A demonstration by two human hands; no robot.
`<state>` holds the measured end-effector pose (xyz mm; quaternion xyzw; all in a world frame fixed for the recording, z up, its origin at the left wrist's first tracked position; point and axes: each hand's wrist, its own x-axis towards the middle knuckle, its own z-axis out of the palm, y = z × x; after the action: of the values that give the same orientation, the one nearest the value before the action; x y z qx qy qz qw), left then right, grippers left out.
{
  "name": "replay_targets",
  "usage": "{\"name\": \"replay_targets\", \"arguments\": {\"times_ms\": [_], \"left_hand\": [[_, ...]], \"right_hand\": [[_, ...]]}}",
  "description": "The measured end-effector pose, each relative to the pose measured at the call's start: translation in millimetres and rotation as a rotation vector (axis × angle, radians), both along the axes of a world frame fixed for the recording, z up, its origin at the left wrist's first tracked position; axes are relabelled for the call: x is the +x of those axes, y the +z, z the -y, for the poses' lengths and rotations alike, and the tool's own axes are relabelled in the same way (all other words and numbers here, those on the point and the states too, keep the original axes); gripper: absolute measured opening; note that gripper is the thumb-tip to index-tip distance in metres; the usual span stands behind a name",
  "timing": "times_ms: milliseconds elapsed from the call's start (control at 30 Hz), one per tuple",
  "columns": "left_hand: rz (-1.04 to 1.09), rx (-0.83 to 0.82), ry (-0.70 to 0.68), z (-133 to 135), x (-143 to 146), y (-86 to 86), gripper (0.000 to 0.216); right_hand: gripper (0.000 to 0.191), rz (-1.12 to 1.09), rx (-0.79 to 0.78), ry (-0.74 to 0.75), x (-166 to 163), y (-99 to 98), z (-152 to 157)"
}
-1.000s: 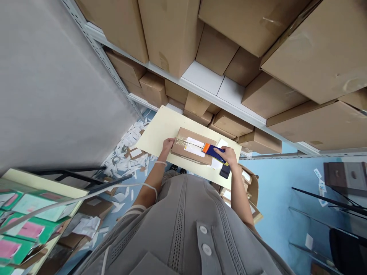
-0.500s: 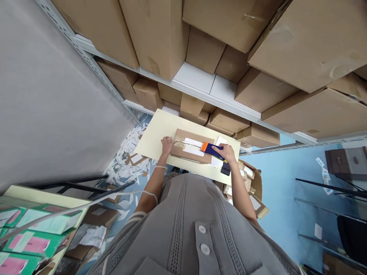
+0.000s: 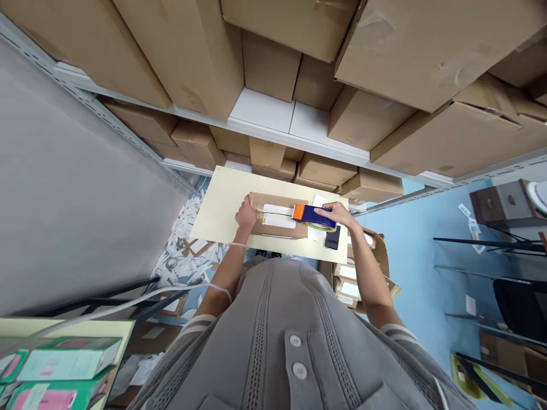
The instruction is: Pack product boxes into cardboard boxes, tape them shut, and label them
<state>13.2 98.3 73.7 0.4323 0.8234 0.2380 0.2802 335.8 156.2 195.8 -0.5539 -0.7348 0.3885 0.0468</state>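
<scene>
On the pale tabletop [image 3: 231, 193] lies a long cardboard box [image 3: 280, 231] with a white label [image 3: 273, 218] on its upper face. My left hand [image 3: 245, 214] presses against the left end of this box, fingers curled at its edge near some clear tape. In my right hand [image 3: 338, 214] is a blue tape dispenser [image 3: 314, 215] with an orange front. Its orange end rests over the label, toward the box's right end. A roll of tape shows under the dispenser, partly hidden. A dark phone [image 3: 335, 238] lies just below my right hand.
White papers [image 3: 318, 200] lie near the dispenser. Shelves behind the table hold several cardboard boxes [image 3: 327, 171]. An open carton of small parcels [image 3: 348, 273] stands at the table's right. Paper scraps [image 3: 171, 250] cover the floor at left. A pale cable [image 3: 141, 296] crosses by my left arm.
My left hand has moved onto the left end of the box, its fingers now at the edge. The dispenser stays in my right hand, turned slightly more level. The camera view has shifted.
</scene>
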Motion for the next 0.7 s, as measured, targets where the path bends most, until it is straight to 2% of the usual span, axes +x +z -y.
{"name": "replay_targets", "arguments": {"times_ms": [167,233,300,367,467,567,633,700], "left_hand": [[-0.023,-0.006,0.003,-2,2,-2.8,0.052],[-0.001,-0.002,0.010,-3,1,-5.6,0.052],[0.022,0.008,0.025,-3,1,-8.9,0.052],[0.033,0.018,0.035,-3,0,-11.6,0.050],[0.019,0.002,0.020,-3,2,-11.5,0.049],[0.019,-0.024,0.026,-6,3,-7.8,0.049],[0.079,-0.014,0.059,-7,-2,-6.4,0.046],[0.227,0.029,0.078,0,-12,-8.2,0.045]], "right_hand": [[0.065,0.124,0.117,-0.070,65,16.8,-2],[0.065,0.185,0.136,-0.072,87,15.2,-2],[0.063,0.238,0.146,-0.039,95,6.6,-2],[0.061,0.305,0.171,-0.004,86,-7.7,-4],[0.055,0.393,0.200,0.032,55,-31.6,-10],[0.052,0.397,0.187,0.054,30,-48.3,-16],[0.053,0.360,0.156,0.034,27,-55.1,-18],[0.057,0.300,0.109,-0.007,32,-60.7,-17]]}}
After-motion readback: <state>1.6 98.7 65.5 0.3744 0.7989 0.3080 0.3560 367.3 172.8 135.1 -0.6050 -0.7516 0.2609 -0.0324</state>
